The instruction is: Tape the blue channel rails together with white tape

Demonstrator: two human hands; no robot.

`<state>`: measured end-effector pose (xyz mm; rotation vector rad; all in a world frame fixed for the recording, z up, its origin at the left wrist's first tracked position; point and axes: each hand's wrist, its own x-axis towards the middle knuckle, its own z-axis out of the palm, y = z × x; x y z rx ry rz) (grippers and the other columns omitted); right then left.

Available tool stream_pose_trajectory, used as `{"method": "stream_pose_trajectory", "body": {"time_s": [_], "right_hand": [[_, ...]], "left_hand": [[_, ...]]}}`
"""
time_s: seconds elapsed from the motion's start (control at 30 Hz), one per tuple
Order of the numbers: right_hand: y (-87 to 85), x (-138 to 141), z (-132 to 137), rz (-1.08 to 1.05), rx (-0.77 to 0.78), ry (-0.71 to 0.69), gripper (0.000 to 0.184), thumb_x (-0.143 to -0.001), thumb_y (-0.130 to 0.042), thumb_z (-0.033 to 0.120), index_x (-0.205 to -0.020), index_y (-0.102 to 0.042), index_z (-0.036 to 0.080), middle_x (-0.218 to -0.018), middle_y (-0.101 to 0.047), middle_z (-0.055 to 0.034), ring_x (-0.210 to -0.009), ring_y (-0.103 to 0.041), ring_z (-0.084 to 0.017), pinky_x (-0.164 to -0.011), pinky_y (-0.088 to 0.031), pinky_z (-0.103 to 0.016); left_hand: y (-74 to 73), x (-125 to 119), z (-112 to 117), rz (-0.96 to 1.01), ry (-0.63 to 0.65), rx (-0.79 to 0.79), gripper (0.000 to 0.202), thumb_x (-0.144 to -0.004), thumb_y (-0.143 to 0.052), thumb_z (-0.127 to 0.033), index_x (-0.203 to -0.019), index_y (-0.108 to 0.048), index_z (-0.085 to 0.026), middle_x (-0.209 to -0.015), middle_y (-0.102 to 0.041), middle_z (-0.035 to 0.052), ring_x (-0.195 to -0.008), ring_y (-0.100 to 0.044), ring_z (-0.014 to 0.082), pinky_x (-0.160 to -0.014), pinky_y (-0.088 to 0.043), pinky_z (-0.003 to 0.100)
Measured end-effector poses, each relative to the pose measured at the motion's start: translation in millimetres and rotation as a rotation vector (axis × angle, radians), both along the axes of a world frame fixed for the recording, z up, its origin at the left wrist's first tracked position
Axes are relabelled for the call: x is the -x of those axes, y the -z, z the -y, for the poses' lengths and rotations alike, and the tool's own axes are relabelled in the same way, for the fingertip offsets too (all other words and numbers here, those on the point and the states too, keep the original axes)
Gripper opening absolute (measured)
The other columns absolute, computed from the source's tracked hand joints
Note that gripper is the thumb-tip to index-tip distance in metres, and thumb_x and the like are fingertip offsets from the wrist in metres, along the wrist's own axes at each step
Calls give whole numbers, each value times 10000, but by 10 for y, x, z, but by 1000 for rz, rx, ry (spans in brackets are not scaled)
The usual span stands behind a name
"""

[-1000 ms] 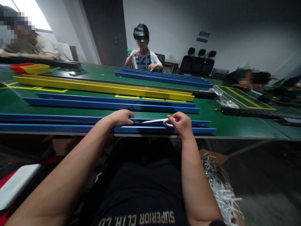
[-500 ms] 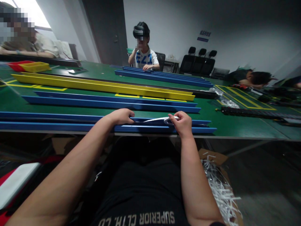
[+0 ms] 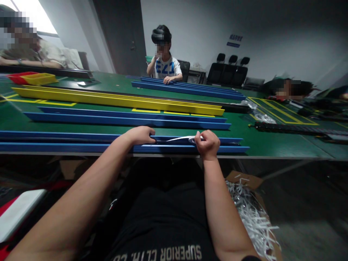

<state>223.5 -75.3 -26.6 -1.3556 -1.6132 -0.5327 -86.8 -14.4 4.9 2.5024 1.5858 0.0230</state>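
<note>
- The right hand [image 3: 208, 143] grasps a white tape roll [image 3: 191, 139], fingers curled in, over the nearest blue channel [image 3: 234, 149].
- The left hand [image 3: 140, 135] is at that channel; whether its fingers grip anything, I cannot tell.
- The blue channel lies along the near edge of the green surface [image 3: 274, 145].
- A tape strip [image 3: 178, 138] runs from the roll toward the left hand.

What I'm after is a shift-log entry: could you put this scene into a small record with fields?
left hand: fingers curled at the nearest long, straight blue rail
right hand: closed on a small ring-shaped roll of white tape
tape: narrow white strip running from the roll towards the left hand
beyond: another long blue rail, then a long yellow rail
surface: green tabletop
below right: brown cardboard box holding tangled white scraps
</note>
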Motion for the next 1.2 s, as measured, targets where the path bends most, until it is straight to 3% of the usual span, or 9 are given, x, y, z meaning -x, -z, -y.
{"method": "stream_pose_trajectory", "body": {"time_s": [0.3, 0.5, 0.7, 1.2], "right_hand": [[-3, -1, 11, 24, -17, 23, 346, -854, -491, 247, -556, -317, 226, -572, -412, 5, -599, -393, -150, -615, -265, -317], [-19, 12, 17, 24, -10, 20, 353, -864, -481, 261, -551, -319, 233, -570, -427, -9, -597, -412, -160, -603, -277, -318], [-22, 10, 18, 27, -2, 23, 353, -868, -473, 270, -551, -323, 232, -570, -435, -10, -595, -412, -158, -596, -270, -321], [-23, 18, 16, 40, 27, -8, 343, -878, -482, 286, -560, -366, 230, -591, -466, -15, -621, -427, -163, -620, -279, -323]], "left_hand": [[-10, -63, -18, -43, -19, 16, 349, -688, -542, -561, -788, -695, -264, -686, -667, 21, -623, -562, 195, -562, -352, 291], [-18, -79, -21, -39, -13, 3, 347, -686, -556, -561, -791, -699, -263, -688, -673, 24, -622, -571, 192, -546, -354, 285], [-5, -201, -10, -57, -26, -51, 406, -688, -566, -557, -937, -713, -273, -856, -723, 45, -752, -619, 210, -605, -389, 270], [-20, -458, 11, -27, 24, -43, 332, -701, -585, -510, -901, -690, -266, -883, -714, 37, -734, -594, 188, -575, -351, 275]]}}
